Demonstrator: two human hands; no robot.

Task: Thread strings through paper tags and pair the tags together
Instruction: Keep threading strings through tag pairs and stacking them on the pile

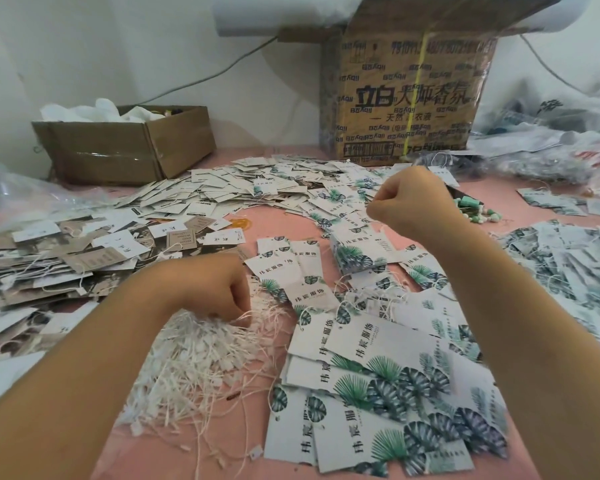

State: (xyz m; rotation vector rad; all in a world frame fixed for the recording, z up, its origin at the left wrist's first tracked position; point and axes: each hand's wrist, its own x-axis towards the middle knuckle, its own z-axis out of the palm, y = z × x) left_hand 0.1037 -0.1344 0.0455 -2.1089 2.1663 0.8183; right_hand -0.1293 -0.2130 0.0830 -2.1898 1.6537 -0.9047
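A heap of white strings (205, 351) lies on the pink table (278, 225) in front of me. My left hand (219, 289) reaches down into it, fingertips curled and pinching some strands at the heap's far edge. My right hand (409, 202) is raised above the table in a fist. Thumb and forefinger are pressed together, and a thin string (382, 232) seems to hang from them. White tags with green leaf print (378, 375) lie fanned out near me on the right, some with strings through them. A small stack of the same tags (357, 254) sits below my right hand.
Loose white tags (257, 192) cover the table's far side, and grey-brown tags (49, 268) lie at the left. A small open carton (125, 150) and a tall printed carton (406, 98) stand by the wall. Plastic bags (551, 143) and green-white pieces (478, 211) are at right.
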